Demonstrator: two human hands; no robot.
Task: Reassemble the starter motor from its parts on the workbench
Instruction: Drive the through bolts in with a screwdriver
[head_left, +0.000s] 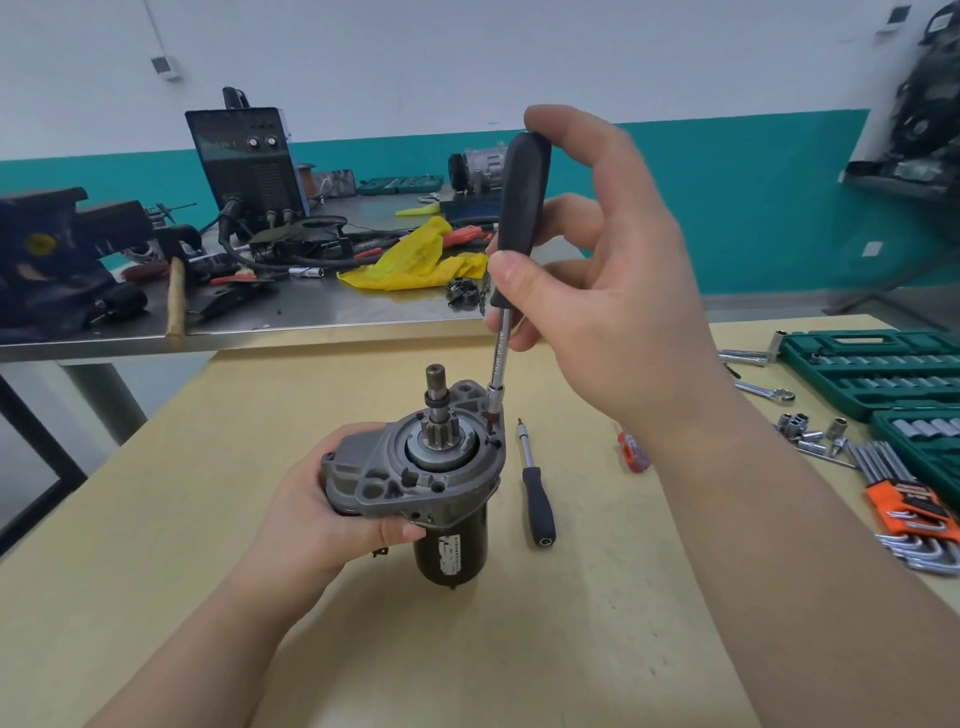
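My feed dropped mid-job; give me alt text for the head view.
The right hand holds a black-handled driver with its tip on the starter motor, which stands upright on the workbench in the left hand's grip. A second driver lies beside it.

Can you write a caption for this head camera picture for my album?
Left hand steadies the starter motor while right hand holds a nut driver on its housing.

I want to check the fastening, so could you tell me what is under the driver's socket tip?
The socket tip sits on the starter motor housing's right edge, above a hole. Any bolt beneath is covered.
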